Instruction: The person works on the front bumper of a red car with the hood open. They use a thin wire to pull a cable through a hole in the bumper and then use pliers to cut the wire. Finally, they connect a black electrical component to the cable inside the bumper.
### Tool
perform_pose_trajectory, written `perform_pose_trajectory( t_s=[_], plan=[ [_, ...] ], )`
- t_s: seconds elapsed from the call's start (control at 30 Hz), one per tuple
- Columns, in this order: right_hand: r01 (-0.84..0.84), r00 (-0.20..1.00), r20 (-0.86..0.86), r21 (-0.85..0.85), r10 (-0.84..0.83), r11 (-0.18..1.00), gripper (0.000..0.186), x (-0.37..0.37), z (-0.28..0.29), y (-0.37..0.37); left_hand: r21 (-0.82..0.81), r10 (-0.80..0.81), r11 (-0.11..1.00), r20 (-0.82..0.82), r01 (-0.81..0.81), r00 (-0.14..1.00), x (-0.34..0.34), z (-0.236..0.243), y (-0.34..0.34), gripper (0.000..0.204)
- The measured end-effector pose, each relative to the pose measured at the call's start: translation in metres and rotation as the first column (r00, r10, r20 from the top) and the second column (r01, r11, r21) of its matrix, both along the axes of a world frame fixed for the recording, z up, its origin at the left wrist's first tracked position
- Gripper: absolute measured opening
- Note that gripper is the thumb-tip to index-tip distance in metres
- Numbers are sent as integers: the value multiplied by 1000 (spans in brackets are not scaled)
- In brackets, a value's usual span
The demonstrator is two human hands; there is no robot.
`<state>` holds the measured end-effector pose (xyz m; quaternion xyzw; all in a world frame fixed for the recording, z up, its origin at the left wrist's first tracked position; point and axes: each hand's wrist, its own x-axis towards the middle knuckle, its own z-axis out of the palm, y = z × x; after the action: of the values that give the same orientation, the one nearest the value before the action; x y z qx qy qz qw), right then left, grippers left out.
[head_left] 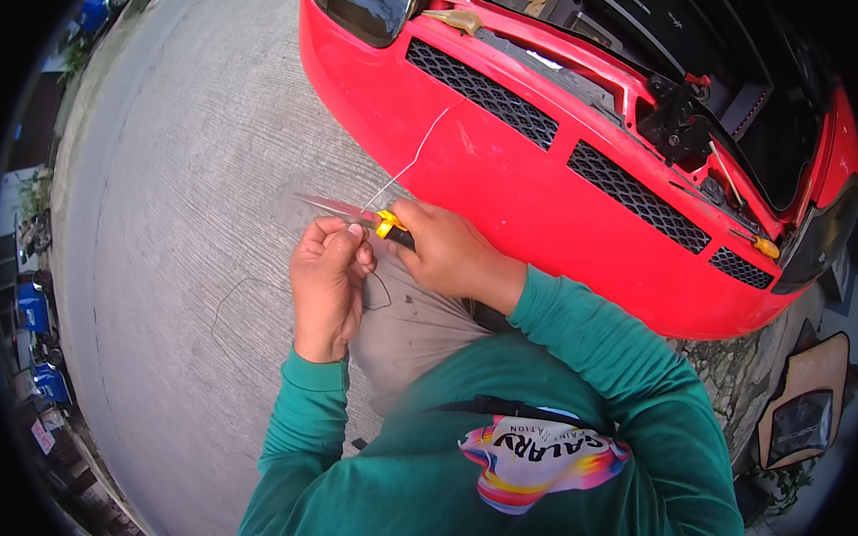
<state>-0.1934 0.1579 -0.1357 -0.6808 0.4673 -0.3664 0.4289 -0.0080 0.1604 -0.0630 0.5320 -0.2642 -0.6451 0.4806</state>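
My right hand (442,249) is closed round the yellow-and-black handle of a knife (337,208), its long pointed blade aimed to the left. Just beside it, my left hand (327,267) pinches a thin wire (412,162) near the blade. One stretch of that wire, pale in the light, runs up to the mesh grille (484,88) of a red car bumper (424,122). A dark, thin length (224,299) loops below and left of my left hand. My fingers hide where wire and blade meet.
The car's front end is open at upper right, showing a black latch (674,122). A yellow-handled tool (765,247) lies on the bumper's right edge. Ridged concrete (181,201) spreads to the left. A tan-and-black panel (804,406) is at lower right.
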Motion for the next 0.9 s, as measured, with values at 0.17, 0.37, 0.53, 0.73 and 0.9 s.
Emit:
perform_pose_trajectory(
  t_s=[0.17,0.37,0.53,0.73,0.9],
  plan=[
    [-28,996,-81,-7,27,1000,56,-12,10,6,-27,-37,999,-53,35,998,1,-2,-1,9],
    [-41,996,-77,88,48,995,64,-28,17,19,-2,-48,999,-55,48,997,2,2,-3,10],
    [-113,978,209,436,22,893,66,-39,19,31,-31,-50,998,37,51,998,-2,5,-1,12],
    [-52,995,90,255,30,966,59,-58,26,52,-180,-76,977,209,115,975,-8,3,3,16],
    [-133,929,360,535,-83,834,56,-86,39,75,-235,-72,963,244,131,967,-17,3,9,17]
  ],
)
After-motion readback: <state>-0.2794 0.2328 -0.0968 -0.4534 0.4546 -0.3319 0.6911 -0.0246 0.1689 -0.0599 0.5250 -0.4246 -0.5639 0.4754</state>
